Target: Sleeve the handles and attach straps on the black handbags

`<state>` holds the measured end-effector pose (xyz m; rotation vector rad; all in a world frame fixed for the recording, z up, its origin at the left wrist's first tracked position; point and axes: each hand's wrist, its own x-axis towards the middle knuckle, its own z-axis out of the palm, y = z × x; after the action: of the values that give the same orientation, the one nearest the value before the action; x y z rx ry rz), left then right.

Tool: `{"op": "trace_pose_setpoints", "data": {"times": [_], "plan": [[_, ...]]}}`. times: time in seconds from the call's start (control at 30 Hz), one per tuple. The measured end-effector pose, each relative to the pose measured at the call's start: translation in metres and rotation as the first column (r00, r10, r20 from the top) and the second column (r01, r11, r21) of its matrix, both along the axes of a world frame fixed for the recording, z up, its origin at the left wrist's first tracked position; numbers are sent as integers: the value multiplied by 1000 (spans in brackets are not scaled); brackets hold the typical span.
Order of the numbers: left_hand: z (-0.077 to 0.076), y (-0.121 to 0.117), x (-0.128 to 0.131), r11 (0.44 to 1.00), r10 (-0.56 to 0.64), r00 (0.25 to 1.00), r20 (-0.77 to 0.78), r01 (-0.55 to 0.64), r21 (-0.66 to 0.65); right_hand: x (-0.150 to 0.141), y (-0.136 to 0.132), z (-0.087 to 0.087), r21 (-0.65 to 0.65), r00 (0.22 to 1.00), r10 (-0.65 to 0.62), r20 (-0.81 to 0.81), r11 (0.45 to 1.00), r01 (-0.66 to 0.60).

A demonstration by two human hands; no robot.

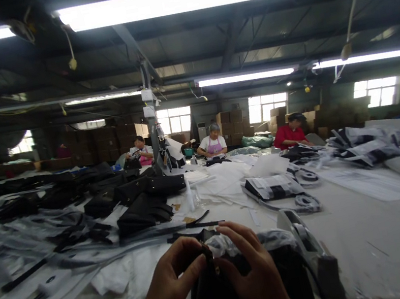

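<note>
A black bag (294, 277) stands at the table's front edge, with crumpled clear plastic (277, 238) showing at its top. My left hand (181, 271) pinches a short dark strap end (207, 254) at the bag's upper left between thumb and fingers. A small gold-coloured metal piece (217, 270) shows just beside it. Around the bag's upper edge curls my right hand (255, 268), its thumb close to the metal piece and its fingers over the plastic. What lies under the right fingertips is partly hidden.
A grey tape dispenser (306, 239) stands right of the bag. Black bags (143, 211), straps and plastic wrapping (110, 276) crowd the left. A wrapped bag (274, 187) and white sheets (224, 181) lie ahead. Several people (214, 142) work across the table.
</note>
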<state>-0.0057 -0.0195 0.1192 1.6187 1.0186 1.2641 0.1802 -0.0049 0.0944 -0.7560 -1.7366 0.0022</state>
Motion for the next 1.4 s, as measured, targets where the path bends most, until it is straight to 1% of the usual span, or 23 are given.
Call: {"op": "trace_pose_setpoints", "data": {"times": [0.07, 0.13, 0.2, 0.3, 0.37, 0.43, 0.57, 0.67, 0.8, 0.9, 0.97, 1.03, 1.1, 1.17, 1.27, 1.4], "plan": [[-6, -4, 3, 1000, 1, 1000, -20, -1, 24, 3, -5, -4, 34, 999, -9, 31, 999, 8], [-12, -7, 4, 998, 9, 999, -50, -6, 62, 6, -5, -5, 62, 994, -1, 109, 998, -6], [-19, -9, 3, 994, 38, 995, -89, -28, 106, 10, -1, -5, 77, 978, 0, 208, 997, -16], [-28, -10, -3, 986, 94, 987, -134, -74, 149, 20, 8, -2, 75, 944, -27, 328, 997, 3], [-36, -10, -9, 982, 138, 983, -117, -120, 149, 27, 14, -1, 71, 927, -38, 374, 997, 12], [-43, -8, -16, 980, 158, 983, -91, -145, 139, 34, 18, -1, 57, 907, -56, 416, 998, 36], [-55, -2, -26, 990, 111, 992, -58, -105, 92, 41, 20, 1, -1, 875, -107, 473, 993, 122], [-59, 2, -27, 994, 93, 996, -9, -92, 52, 41, 17, 2, -56, 892, -107, 438, 988, 147], [-65, 1, -23, 987, 153, 988, 37, -154, 48, 44, 16, -3, -163, 929, -125, 348, 968, 192], [-71, 1, -24, 974, 207, 978, 10, -207, 92, 45, 12, -9, -207, 960, -168, 224, 955, 215], [-73, 2, -26, 968, 229, 973, -25, -224, 115, 41, 5, -11, -182, 979, -170, 110, 965, 188], [-72, 3, -27, 966, 228, 971, -76, -216, 142, 34, -4, -9, -105, 992, -107, 60, 988, 112], [-66, 2, -27, 964, 224, 967, -118, -202, 174, 25, -11, -5, -19, 993, -4, 120, 1000, 6], [-56, -1, -25, 962, 219, 966, -135, -190, 196, 16, -12, 1, 30, 974, 65, 216, 997, -73], [-41, -10, -22, 958, 220, 967, -131, -189, 214, 8, -5, 6, 21, 956, 114, 270, 992, -124], [-31, -19, -23, 946, 233, 951, -202, -173, 274, 2, 9, 8, -53, 963, 160, 215, 987, -152]]}}
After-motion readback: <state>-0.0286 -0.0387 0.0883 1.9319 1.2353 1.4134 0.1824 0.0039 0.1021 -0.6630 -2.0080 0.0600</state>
